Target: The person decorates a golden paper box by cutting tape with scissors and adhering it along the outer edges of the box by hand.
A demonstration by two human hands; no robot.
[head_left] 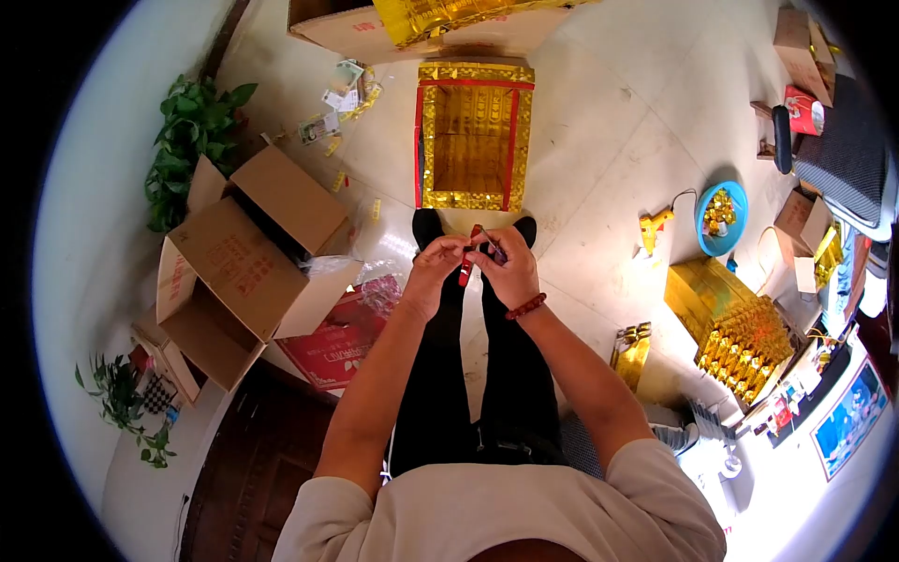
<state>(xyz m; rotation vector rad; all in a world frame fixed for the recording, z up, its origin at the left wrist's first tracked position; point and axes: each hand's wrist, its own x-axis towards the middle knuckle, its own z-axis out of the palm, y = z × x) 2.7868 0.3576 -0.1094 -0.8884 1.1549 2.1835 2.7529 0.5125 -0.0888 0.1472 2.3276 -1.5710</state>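
My left hand [436, 270] and my right hand [511, 270] meet above my legs, fingers pinched close together. Between them is a short red strip [465, 272] with pale marks, and the left fingertips close on its upper part. In my right hand lies a slim dark tool [493, 247], possibly scissors; the fingers cover most of it. A red bead bracelet [526, 306] circles the right wrist. Just beyond my feet stands an open gold foil-covered box [429, 140] with red strips along several of its edges.
Cardboard boxes [229, 267] stand at left near a plant [192, 140]. Another carton [346, 36] holds gold sheets at the top. To the right are a yellow glue gun [653, 228], a blue basin [701, 229] of gold pieces and a gold block [702, 290]. Paper scraps [345, 94] litter the floor.
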